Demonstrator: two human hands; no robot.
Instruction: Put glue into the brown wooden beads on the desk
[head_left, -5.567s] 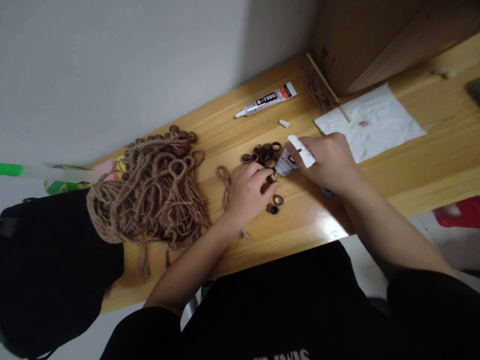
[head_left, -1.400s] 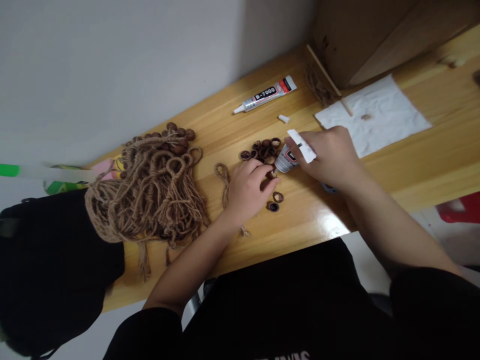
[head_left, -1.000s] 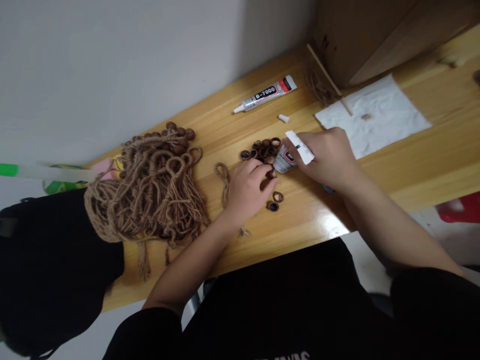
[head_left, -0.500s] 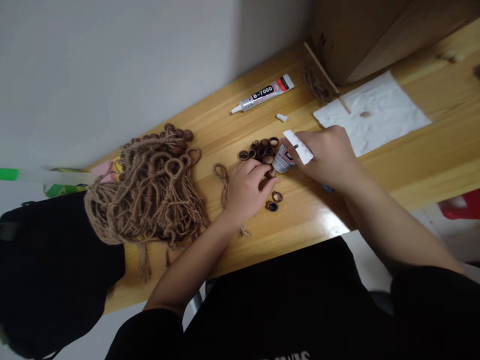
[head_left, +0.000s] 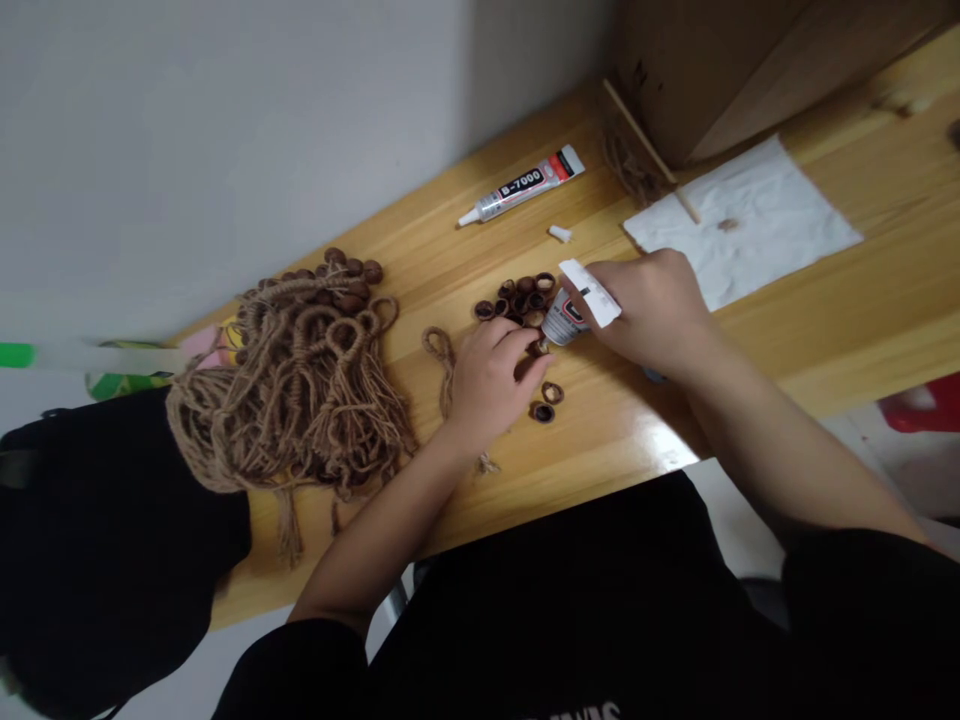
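My right hand (head_left: 649, 305) is closed around a glue tube (head_left: 564, 318), its tip angled down to the left. That tip meets a small brown nut shell (head_left: 541, 347), which my left hand (head_left: 493, 378) pinches between thumb and fingers. The shell is mostly covered by my fingertips. Just beyond the left fingers lies a cluster of open nut shells (head_left: 523, 297). Two more shells (head_left: 552, 392) sit nearer me. A looped jute cord (head_left: 441, 350) runs under my left hand, its frayed end showing near the wrist.
A second glue tube (head_left: 523, 188), marked B-7000, lies toward the wall with a white cap (head_left: 559, 233) near it. Left is a heap of knotted jute cords (head_left: 300, 400) with brown nuts beside a black bag (head_left: 112, 540). Right are a white sheet (head_left: 750, 225), a wooden stick (head_left: 651, 150) and a box (head_left: 720, 80).
Both hands keep nearly the same hold, the glue tube's tip staying at the shell. The whole view has shifted slightly.
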